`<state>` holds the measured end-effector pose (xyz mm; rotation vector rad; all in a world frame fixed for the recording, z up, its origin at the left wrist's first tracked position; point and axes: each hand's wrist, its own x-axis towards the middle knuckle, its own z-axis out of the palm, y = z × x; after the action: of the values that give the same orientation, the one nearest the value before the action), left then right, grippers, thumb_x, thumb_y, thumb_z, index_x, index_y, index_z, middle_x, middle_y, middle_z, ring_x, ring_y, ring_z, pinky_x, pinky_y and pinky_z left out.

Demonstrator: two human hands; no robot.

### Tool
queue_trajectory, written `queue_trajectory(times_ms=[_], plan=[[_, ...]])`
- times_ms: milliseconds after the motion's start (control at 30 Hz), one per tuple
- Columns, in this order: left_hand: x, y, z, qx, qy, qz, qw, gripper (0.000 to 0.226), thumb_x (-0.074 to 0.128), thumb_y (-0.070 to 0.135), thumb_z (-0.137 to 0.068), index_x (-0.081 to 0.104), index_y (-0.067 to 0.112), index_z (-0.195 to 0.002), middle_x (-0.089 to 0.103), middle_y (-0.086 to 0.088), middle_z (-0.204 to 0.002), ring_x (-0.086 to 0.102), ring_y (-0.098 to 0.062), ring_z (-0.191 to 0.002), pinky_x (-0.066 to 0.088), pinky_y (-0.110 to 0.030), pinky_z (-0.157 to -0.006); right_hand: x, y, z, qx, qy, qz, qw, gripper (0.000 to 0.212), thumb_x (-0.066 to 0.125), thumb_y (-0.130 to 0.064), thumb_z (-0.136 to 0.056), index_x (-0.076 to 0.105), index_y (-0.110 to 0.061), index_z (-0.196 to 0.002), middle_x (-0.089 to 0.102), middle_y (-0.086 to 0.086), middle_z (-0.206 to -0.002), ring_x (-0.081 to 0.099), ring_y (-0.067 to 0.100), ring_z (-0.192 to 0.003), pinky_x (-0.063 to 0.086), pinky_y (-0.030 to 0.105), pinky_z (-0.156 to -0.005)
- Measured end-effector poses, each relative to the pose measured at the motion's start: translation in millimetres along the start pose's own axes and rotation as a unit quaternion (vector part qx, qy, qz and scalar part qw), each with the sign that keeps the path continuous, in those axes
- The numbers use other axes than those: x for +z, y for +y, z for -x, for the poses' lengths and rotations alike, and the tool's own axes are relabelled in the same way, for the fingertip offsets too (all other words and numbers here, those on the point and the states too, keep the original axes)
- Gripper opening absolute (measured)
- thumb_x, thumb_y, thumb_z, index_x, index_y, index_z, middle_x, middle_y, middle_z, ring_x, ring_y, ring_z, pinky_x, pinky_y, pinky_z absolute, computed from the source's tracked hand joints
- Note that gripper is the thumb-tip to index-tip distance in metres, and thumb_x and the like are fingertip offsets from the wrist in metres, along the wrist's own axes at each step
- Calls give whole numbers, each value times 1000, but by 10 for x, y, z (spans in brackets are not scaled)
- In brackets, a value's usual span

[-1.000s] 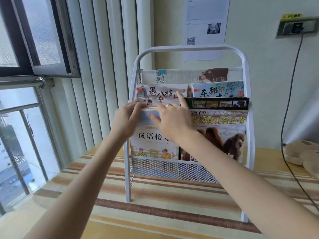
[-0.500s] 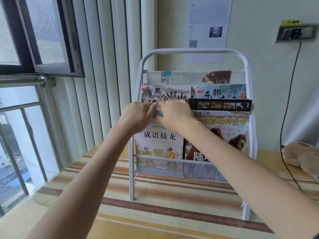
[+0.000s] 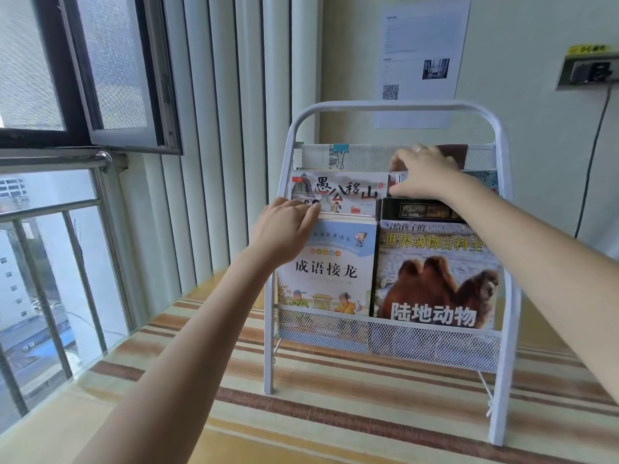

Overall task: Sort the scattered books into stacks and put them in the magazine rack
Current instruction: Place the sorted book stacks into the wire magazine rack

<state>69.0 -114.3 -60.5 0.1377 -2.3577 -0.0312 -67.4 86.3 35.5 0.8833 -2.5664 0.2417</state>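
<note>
Reaching forward with both arms, my left hand (image 3: 288,226) curls its fingers over the top edge of the pale blue book (image 3: 328,266) in the front pocket, while my right hand (image 3: 425,172) pinches the top of a book (image 3: 482,180) in the middle tier. The white rack (image 3: 398,107) stands on a striped mat (image 3: 335,413) by a window (image 3: 67,95). A camel book (image 3: 435,279) fills the front right.
</note>
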Motion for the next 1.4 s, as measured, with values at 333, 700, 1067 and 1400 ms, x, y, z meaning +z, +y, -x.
queue_trajectory(times_ms=[333,700,1067,1400], plan=[[24,16,20,-8,14,3,1000,78,6,51,-92,70,8,-99,69,-4,-105,57,-25,-95,35,-32,-91,72,141,-42,-56,39,-19,998,20,58,-41,-81,49,-30,-95,50,6,-117,36,25,-117,31,44,-94],[14,43,33,-1,35,-1,999,75,8,47,-92,69,4,-97,69,-8,-103,57,-28,-92,29,-25,-86,94,62,-84,-51,31,7,998,16,41,-25,-92,52,-21,-102,53,2,-92,46,22,-85,35,43,-94],[28,67,31,-4,44,-7,999,77,7,46,-91,69,3,-96,69,-9,-103,58,-27,-92,28,-25,-87,86,203,-79,-73,21,-144,987,31,36,-21,-98,61,-3,-106,64,13,-106,58,31,-97,43,39,-87],[59,49,18,-8,58,7,998,71,11,44,-93,68,3,-86,69,-9,-96,58,-27,-85,32,-31,-87,99,973,393,360,303,-421,776,58,24,-45,-97,39,-7,-138,40,11,-145,40,27,-131,31,34,-103]])
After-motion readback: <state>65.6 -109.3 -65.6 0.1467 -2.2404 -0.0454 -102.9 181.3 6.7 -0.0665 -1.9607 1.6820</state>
